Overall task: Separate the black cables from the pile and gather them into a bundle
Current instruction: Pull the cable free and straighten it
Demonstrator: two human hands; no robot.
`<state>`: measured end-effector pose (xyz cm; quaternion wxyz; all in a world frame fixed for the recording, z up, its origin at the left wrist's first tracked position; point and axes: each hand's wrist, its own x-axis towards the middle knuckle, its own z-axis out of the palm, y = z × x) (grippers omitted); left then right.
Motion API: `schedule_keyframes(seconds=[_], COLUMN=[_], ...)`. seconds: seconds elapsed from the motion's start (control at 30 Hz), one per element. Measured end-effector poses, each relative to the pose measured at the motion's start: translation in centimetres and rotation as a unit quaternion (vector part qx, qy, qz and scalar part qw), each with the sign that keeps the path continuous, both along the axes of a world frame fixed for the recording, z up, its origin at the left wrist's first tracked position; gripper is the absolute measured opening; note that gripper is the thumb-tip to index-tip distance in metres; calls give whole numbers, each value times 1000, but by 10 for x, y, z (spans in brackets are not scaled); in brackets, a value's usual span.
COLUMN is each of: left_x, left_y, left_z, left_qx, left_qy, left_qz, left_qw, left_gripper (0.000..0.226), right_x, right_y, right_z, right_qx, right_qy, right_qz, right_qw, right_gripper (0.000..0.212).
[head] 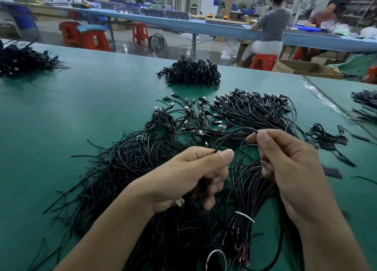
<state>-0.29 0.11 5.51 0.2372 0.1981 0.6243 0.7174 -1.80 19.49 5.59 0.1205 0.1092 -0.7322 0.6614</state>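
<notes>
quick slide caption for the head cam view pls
Left hand and right hand pinch one black cable over the loose pile on the green table; the right also holds a white-tied bundle.

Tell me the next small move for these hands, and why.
Probably lay the single cable alongside the bundle that the right hand grips. The left hand pinches one end and the right hand's fingertips pinch it further along, so it looks lifted free of the pile. The tied bundle hangs just below it.
</notes>
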Motion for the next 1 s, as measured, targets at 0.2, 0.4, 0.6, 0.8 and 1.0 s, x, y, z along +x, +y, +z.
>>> schedule_keyframes(seconds=[0.2,0.4,0.6,0.8,1.0], left_x=[-5,-1,-3,-15,-17], left_y=[2,3,-2,5,13], left_z=[-3,-6,-1,-12,-26], left_qx=[16,37,270,260,58], left_qy=[-83,-123,-132,-7,145], left_qz=[29,-99,-145,203,292], left_qw=[996,987,943,944,944], left_gripper=[32,47,22,27,31], right_x=[2,-2,1,8,17], right_y=[-5,-11,-28,-28,-26], right_z=[-1,-7,-17,-13,-2], right_qx=[57,41,99,313,355], right_qy=[-11,-1,-39,-88,-70], right_qz=[67,49,109,184,199], right_qw=[996,998,988,927,911], right_gripper=[23,21,21,13,21])
